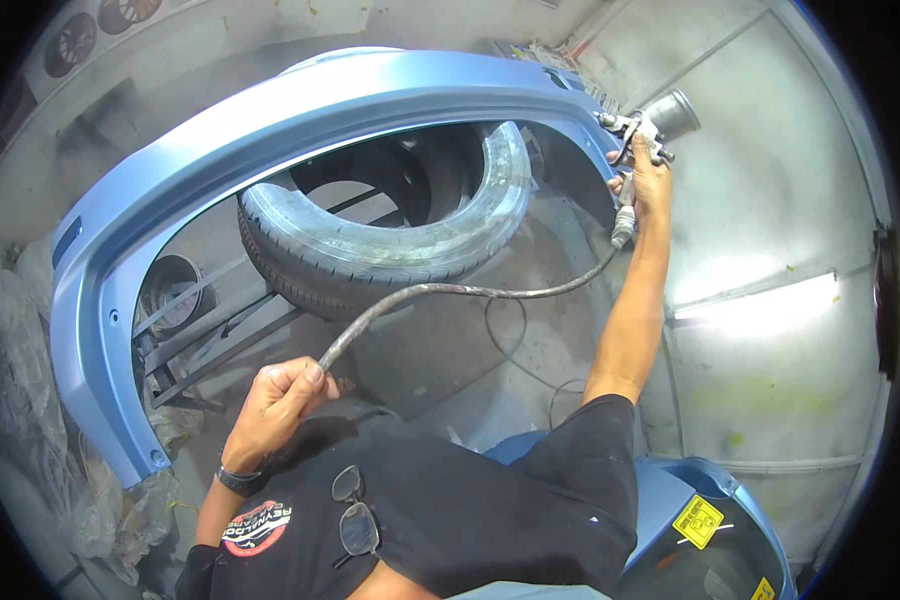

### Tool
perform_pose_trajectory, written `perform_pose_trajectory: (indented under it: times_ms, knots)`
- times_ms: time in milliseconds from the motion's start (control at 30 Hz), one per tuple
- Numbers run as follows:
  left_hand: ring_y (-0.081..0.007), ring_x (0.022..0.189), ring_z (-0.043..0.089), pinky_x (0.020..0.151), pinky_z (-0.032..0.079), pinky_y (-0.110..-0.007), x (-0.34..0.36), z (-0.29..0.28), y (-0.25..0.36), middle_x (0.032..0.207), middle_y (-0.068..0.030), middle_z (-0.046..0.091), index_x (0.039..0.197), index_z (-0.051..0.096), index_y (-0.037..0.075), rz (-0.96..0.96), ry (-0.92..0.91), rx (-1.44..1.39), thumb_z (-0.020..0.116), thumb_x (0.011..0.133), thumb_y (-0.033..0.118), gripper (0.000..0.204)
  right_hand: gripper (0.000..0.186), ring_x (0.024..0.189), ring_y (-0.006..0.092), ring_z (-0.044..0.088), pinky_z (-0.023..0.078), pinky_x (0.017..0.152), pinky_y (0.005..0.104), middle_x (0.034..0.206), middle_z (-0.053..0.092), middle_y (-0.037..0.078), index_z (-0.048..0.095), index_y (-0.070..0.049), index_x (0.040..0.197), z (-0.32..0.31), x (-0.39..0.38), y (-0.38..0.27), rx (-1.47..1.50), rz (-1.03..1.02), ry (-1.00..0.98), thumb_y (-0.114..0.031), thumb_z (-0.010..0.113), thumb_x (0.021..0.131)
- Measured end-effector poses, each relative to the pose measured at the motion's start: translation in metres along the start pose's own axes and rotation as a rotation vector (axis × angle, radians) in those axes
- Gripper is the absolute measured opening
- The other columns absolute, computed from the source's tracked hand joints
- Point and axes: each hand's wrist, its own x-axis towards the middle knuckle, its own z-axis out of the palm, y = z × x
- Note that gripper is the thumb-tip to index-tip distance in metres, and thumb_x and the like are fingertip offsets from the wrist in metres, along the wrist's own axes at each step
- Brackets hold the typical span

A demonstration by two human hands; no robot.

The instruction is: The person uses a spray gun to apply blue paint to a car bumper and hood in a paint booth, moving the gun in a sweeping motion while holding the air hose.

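Note:
My right hand [651, 178], at the end of an outstretched arm, is wrapped round a spray gun [638, 128] with a metal cup [673, 115] on it. The gun is held close to the right end of a light blue car bumper [300, 88], which curves across the view. From the gun's handle an air hose [440, 288] runs down and left. My left hand [290, 393] is closed round this hose in front of my body. Whether the trigger is pressed, I cannot tell.
Inside the bumper's curve lies a dusty tyre [390, 245] on a metal stand [215, 325]. Crumpled plastic sheeting [30, 400] hangs at the left. A pale panelled wall [770, 220] stands at the right. Another blue part [670, 490] with yellow stickers is at lower right.

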Motion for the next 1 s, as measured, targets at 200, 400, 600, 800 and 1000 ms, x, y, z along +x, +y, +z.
perform_pose_trajectory:
  times_ms: [200, 400, 600, 800, 1000]
  knots:
    - [-0.0042, 0.058, 0.034, 0.053, 0.03, -0.024, 0.013, 0.025, 0.026, 0.063, 0.0062, 0.042, 0.088, 0.066, 0.0, -0.065, -0.055, 0.013, 0.049, 0.108, 0.034, 0.043, 0.047, 0.043, 0.0226, 0.063, 0.049, 0.037, 0.0319, 0.077, 0.07, 0.017, 0.066, 0.004, 0.108, 0.028, 0.068, -0.015, -0.137, -0.1, 0.066, -0.042, 0.066, 0.096]
    - [-0.0035, 0.055, 0.033, 0.052, 0.03, -0.024, 0.034, 0.041, 0.043, 0.06, 0.0074, 0.04, 0.091, 0.067, 0.0, -0.061, -0.065, 0.021, 0.048, 0.108, 0.035, 0.043, 0.045, 0.043, 0.0248, 0.063, 0.05, 0.037, 0.0339, 0.071, 0.068, 0.017, 0.066, 0.008, 0.097, 0.032, 0.142, -0.001, -0.205, -0.037, 0.28, -0.037, 0.065, 0.097]
    - [-0.0045, 0.057, 0.037, 0.052, 0.031, -0.024, 0.048, 0.045, 0.041, 0.062, 0.0051, 0.043, 0.094, 0.066, 0.0, -0.026, -0.017, -0.049, 0.047, 0.109, 0.037, 0.044, 0.042, 0.043, 0.0246, 0.063, 0.051, 0.037, 0.0347, 0.073, 0.068, 0.016, 0.065, 0.006, 0.096, 0.035, 0.17, 0.009, -0.209, -0.016, 0.378, -0.036, 0.065, 0.098]
    - [-0.0056, 0.058, 0.039, 0.054, 0.034, -0.023, 0.032, 0.029, 0.04, 0.065, 0.0038, 0.046, 0.1, 0.067, 0.0, -0.01, -0.002, -0.07, 0.046, 0.109, 0.038, 0.044, 0.047, 0.054, 0.0218, 0.066, 0.052, 0.043, 0.0333, 0.085, 0.072, 0.015, 0.061, -0.004, 0.121, 0.03, 0.143, -0.016, -0.021, -0.077, -0.073, -0.044, 0.066, 0.097]
    - [-0.0062, 0.059, 0.035, 0.055, 0.032, -0.025, -0.012, 0.005, 0.026, 0.066, 0.0051, 0.041, 0.112, 0.067, 0.001, -0.162, -0.047, 0.026, 0.045, 0.109, 0.037, 0.043, 0.065, 0.116, 0.0285, 0.064, 0.055, 0.08, 0.0409, 0.133, 0.061, 0.015, 0.049, -0.011, 0.147, 0.01, 0.082, 0.021, -0.234, 0.048, -0.084, -0.05, 0.063, 0.097]
